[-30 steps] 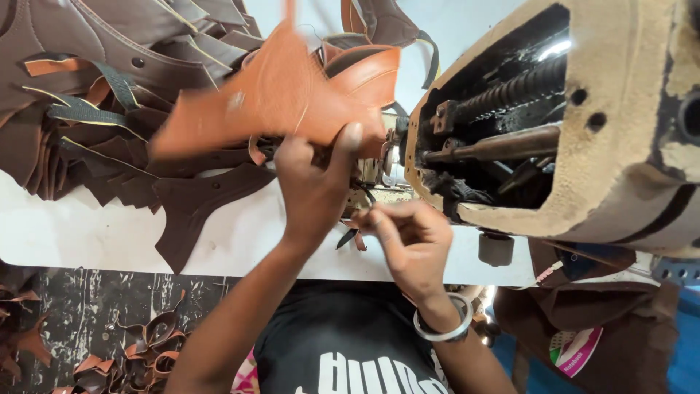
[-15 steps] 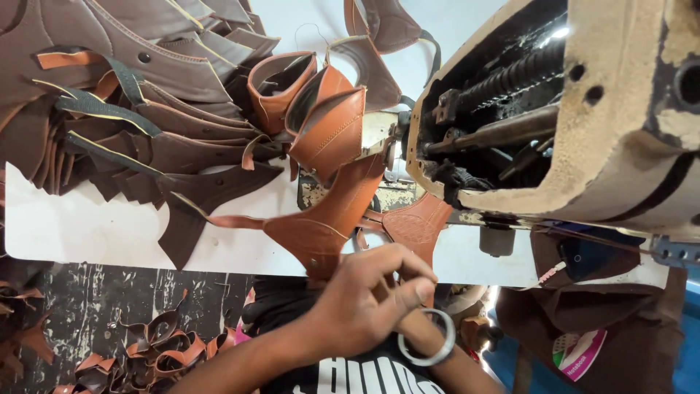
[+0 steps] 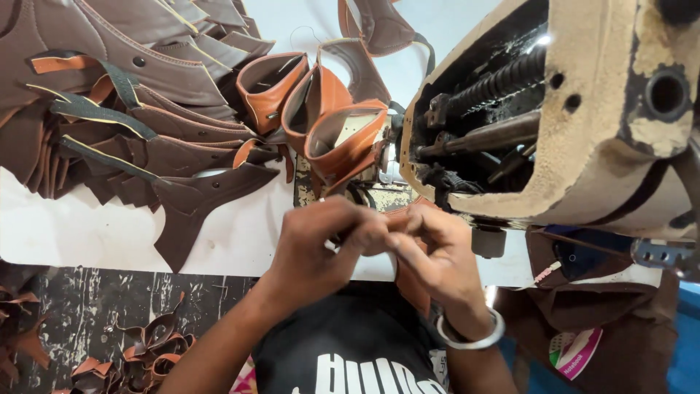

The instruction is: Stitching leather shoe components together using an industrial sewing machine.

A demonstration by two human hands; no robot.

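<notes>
Leather piece (image 3: 412, 273) pinched between left hand (image 3: 321, 244) and right hand (image 3: 437, 252) at frame centre, before the sewing machine (image 3: 583, 124). Step: edge being aligned; feeding under the needle likely needed next.

Leather piece (image 3: 408, 281), tan, smooth, pinched between left hand (image 3: 321, 244) and right hand (image 3: 437, 252). Stitched uppers (image 3: 343, 135) just beyond the hands: orange-brown leather, slight sheen. Dark brown cut pieces (image 3: 146, 95) beyond the left hand: matt leather. Sewing machine (image 3: 583, 109) beside the right hand: worn, chipped cream paint, bare metal rods. Wrist bangle (image 3: 474, 337): polished metal.
</notes>
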